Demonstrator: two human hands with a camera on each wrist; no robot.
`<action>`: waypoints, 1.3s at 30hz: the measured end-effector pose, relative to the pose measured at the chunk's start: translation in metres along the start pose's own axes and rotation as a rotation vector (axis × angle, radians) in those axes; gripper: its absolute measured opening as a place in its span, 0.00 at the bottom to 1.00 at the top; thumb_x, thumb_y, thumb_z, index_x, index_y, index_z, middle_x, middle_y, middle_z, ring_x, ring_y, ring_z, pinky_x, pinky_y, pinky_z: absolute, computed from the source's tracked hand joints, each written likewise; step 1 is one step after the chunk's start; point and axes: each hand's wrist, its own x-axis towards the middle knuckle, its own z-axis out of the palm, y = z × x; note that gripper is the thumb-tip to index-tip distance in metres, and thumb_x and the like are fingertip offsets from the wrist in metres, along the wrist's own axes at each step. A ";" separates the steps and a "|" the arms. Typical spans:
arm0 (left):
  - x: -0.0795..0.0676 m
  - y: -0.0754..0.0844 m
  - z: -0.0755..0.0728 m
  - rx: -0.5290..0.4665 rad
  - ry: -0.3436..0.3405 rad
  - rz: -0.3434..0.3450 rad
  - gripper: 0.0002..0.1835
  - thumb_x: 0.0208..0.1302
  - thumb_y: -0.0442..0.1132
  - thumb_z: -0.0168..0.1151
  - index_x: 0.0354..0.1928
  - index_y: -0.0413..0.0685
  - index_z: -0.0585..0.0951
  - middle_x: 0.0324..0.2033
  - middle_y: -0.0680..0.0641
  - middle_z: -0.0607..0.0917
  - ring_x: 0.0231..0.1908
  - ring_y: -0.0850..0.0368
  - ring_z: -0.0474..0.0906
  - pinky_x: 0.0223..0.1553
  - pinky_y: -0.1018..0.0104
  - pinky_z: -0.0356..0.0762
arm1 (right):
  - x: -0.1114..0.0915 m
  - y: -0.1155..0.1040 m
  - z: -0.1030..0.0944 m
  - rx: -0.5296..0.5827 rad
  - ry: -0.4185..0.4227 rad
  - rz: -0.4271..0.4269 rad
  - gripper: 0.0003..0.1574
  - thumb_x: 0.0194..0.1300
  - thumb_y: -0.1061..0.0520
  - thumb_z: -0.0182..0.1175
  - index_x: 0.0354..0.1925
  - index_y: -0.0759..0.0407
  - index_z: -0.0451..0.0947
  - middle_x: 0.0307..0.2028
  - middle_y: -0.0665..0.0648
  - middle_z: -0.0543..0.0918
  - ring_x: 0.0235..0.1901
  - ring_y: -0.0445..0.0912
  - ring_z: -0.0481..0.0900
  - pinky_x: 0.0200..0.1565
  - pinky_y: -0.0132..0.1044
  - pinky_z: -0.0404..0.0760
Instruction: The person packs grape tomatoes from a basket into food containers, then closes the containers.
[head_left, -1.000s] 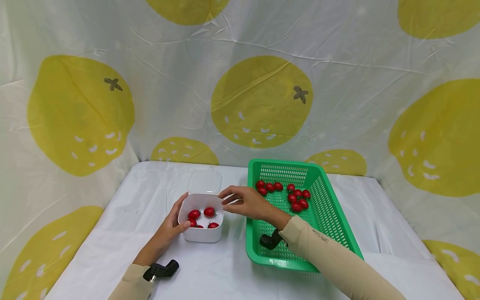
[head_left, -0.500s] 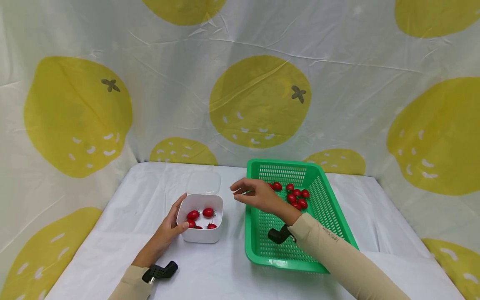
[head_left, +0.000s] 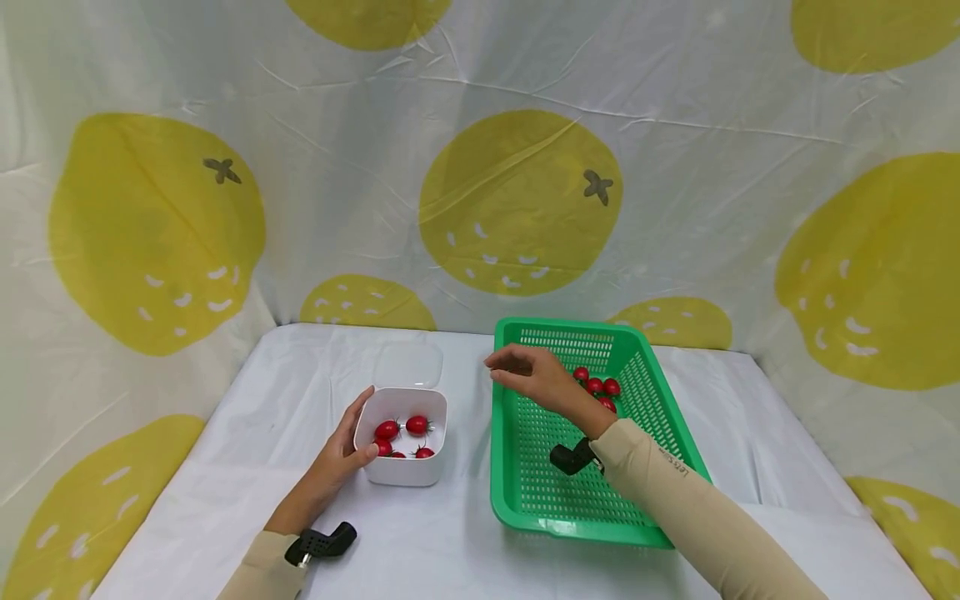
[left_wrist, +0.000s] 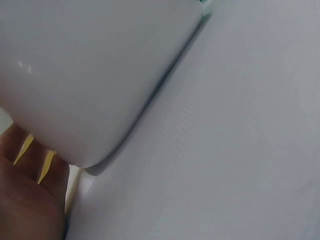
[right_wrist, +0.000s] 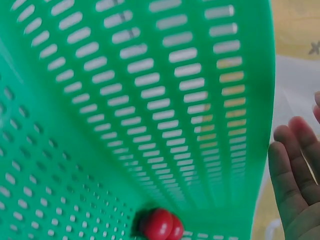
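Observation:
My left hand (head_left: 337,454) holds a small white square box (head_left: 405,473), its thumb at the front left rim and fingers along the left side. Several red cherry tomatoes (head_left: 417,426) with green stems lie inside. In the left wrist view, fingers of the left hand (left_wrist: 30,190) rest against the white box wall (left_wrist: 100,75). Above the left rim of a green perforated basket (head_left: 558,527) is my right hand (head_left: 536,379), fingers loosely bent and holding nothing. Several tomatoes (head_left: 595,386) sit at the basket's back; the right hand and forearm hide others.
A clear lid (head_left: 408,365) lies on the white-covered table (head_left: 450,550) just behind the box. Behind the table hangs a pale cloth (head_left: 360,192) printed with yellow lemons. The basket's left wall stands to the right of the box.
My right hand has moved from the box's right rim up and rightward to over the basket's left rim. The left hand and box have stayed in place.

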 end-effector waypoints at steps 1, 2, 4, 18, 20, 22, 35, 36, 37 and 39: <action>0.000 0.000 0.000 0.003 0.001 -0.001 0.43 0.64 0.32 0.54 0.76 0.62 0.47 0.73 0.43 0.53 0.70 0.43 0.48 0.61 0.74 0.61 | 0.000 0.002 -0.002 0.001 0.000 0.008 0.13 0.67 0.53 0.61 0.49 0.52 0.81 0.48 0.52 0.83 0.47 0.45 0.81 0.47 0.40 0.80; 0.000 0.000 0.000 0.005 0.002 -0.003 0.43 0.64 0.32 0.54 0.76 0.62 0.47 0.73 0.43 0.53 0.70 0.44 0.48 0.61 0.74 0.61 | -0.001 0.003 -0.004 0.002 0.002 0.016 0.14 0.67 0.52 0.61 0.50 0.53 0.81 0.48 0.53 0.83 0.47 0.46 0.81 0.46 0.42 0.81; 0.000 0.000 0.001 0.004 0.005 -0.005 0.43 0.64 0.32 0.54 0.76 0.62 0.47 0.73 0.44 0.53 0.70 0.44 0.48 0.61 0.74 0.60 | -0.001 0.007 -0.009 -0.001 0.008 0.029 0.16 0.67 0.52 0.61 0.51 0.55 0.80 0.49 0.55 0.82 0.48 0.47 0.81 0.47 0.43 0.81; 0.000 0.002 0.001 0.028 0.016 -0.025 0.43 0.64 0.33 0.55 0.76 0.63 0.47 0.73 0.45 0.52 0.70 0.44 0.47 0.61 0.71 0.59 | 0.000 0.035 -0.036 -0.143 0.132 0.099 0.17 0.68 0.52 0.60 0.53 0.56 0.80 0.52 0.58 0.81 0.49 0.49 0.80 0.49 0.48 0.78; 0.000 0.002 0.002 0.027 0.016 -0.025 0.43 0.64 0.33 0.55 0.76 0.64 0.47 0.73 0.45 0.52 0.70 0.44 0.47 0.62 0.70 0.59 | 0.002 0.040 -0.039 -0.173 0.140 0.106 0.18 0.68 0.53 0.60 0.53 0.57 0.79 0.52 0.59 0.81 0.50 0.50 0.79 0.50 0.49 0.78; 0.000 0.003 0.002 0.029 0.015 -0.027 0.43 0.64 0.33 0.55 0.76 0.64 0.47 0.73 0.45 0.52 0.70 0.45 0.47 0.62 0.67 0.58 | 0.002 0.044 -0.043 -0.186 0.155 0.115 0.18 0.68 0.53 0.60 0.53 0.57 0.80 0.52 0.60 0.81 0.50 0.51 0.79 0.50 0.50 0.77; 0.001 0.001 0.001 0.031 0.013 -0.021 0.43 0.64 0.33 0.54 0.76 0.63 0.47 0.73 0.45 0.52 0.70 0.45 0.47 0.62 0.70 0.58 | 0.001 0.064 -0.054 -0.255 0.167 0.178 0.20 0.69 0.53 0.59 0.55 0.60 0.78 0.51 0.59 0.81 0.51 0.54 0.77 0.50 0.53 0.76; 0.001 0.001 0.001 0.032 0.013 -0.020 0.43 0.64 0.33 0.54 0.76 0.62 0.47 0.73 0.45 0.52 0.70 0.45 0.47 0.62 0.70 0.58 | 0.001 0.066 -0.055 -0.261 0.168 0.183 0.20 0.68 0.53 0.60 0.55 0.61 0.78 0.50 0.59 0.81 0.51 0.54 0.77 0.50 0.53 0.76; 0.000 0.001 0.001 0.034 0.014 -0.020 0.43 0.64 0.33 0.54 0.76 0.62 0.47 0.73 0.45 0.52 0.71 0.45 0.47 0.62 0.70 0.57 | 0.001 0.067 -0.055 -0.265 0.166 0.186 0.20 0.68 0.54 0.60 0.55 0.61 0.78 0.50 0.60 0.81 0.51 0.55 0.77 0.50 0.54 0.76; 0.000 0.000 0.001 0.041 0.015 -0.022 0.43 0.64 0.33 0.54 0.76 0.63 0.47 0.73 0.46 0.52 0.71 0.45 0.47 0.62 0.70 0.57 | 0.001 0.070 -0.056 -0.271 0.164 0.195 0.19 0.68 0.54 0.60 0.54 0.61 0.78 0.50 0.60 0.81 0.51 0.55 0.77 0.50 0.54 0.76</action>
